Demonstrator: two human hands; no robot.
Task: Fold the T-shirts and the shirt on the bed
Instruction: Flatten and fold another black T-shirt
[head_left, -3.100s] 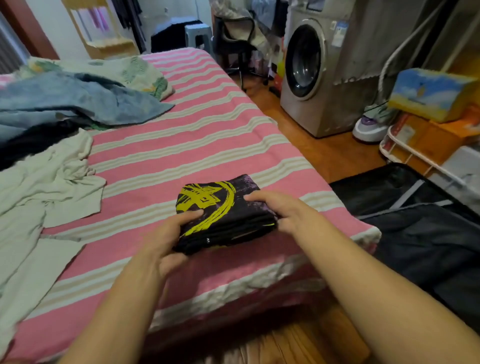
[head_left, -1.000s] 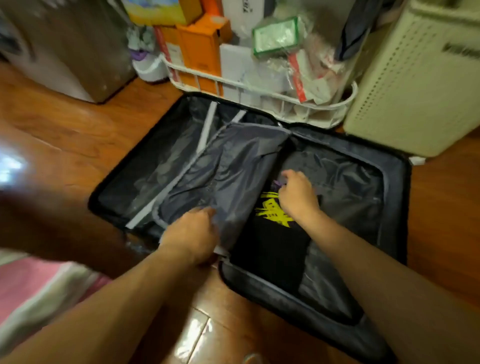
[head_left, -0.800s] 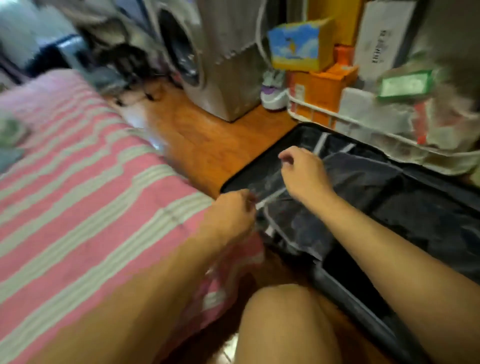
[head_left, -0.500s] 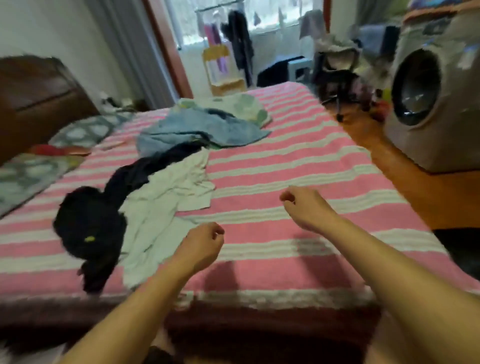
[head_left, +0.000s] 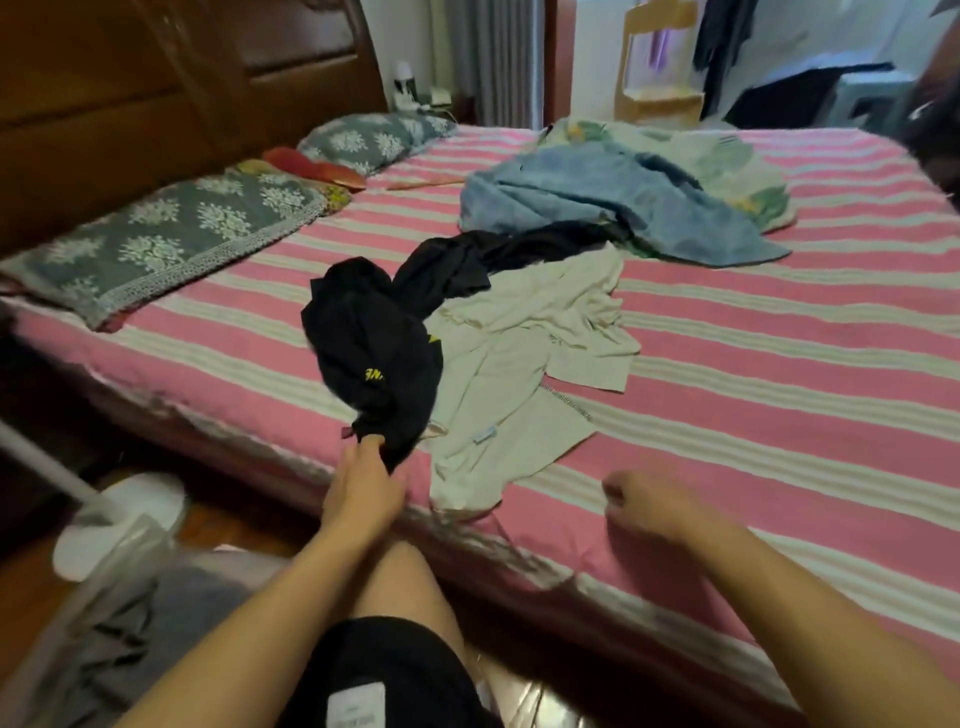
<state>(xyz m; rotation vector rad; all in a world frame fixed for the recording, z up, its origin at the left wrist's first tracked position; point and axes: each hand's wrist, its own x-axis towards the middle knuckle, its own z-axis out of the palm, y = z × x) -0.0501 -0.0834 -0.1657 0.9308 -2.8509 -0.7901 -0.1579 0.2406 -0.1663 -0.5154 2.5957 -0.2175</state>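
The left hand (head_left: 363, 488) pinches the near tip of the black T-shirt (head_left: 374, 348) in a tight grip. That T-shirt lies crumpled near the bed's (head_left: 779, 364) front edge, its long side running from 6 o'clock up to 12. The right hand (head_left: 649, 501) is curled and holds nothing. At 3 o'clock, touching the black T-shirt, lies a cream shirt (head_left: 519, 374). Toward 1 o'clock are a dark garment (head_left: 467, 260) and a blue cloth (head_left: 613, 202). Pillows (head_left: 171, 234) sit at 10 o'clock.
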